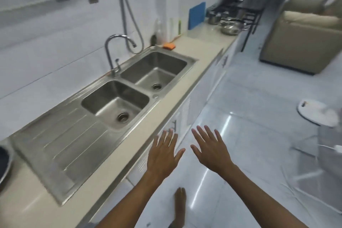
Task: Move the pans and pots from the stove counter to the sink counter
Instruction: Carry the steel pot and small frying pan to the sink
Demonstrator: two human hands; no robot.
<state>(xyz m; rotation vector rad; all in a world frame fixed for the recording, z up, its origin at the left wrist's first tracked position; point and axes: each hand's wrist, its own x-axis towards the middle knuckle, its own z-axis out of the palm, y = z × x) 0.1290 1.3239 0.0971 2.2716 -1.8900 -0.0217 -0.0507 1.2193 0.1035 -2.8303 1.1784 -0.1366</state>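
Two bare forearms are reaching forward from the bottom edge, and a bare foot (pixel 180 202) is showing on the glossy floor between them. Left hand (pixel 162 155) and right hand (pixel 211 151) are both hanging palm down with fingers spread, holding nothing, just off the front edge of the sink counter (pixel 140 129). A double steel sink (pixel 118 98) is sitting to the left of the hands. Pots and a wide steel pan (pixel 231 27) are clustering at the far end of the long counter, ahead and slightly right, beside the black stove (pixel 238 10) and well apart from both hands. Counter length is running away from the viewer toward them. Right hand is looking marginally nearer. Blur is hiding any handles, so which way the cookware is pointing cannot be told. One dark round vessel (pixel 4 161) is peeking in at the left edge
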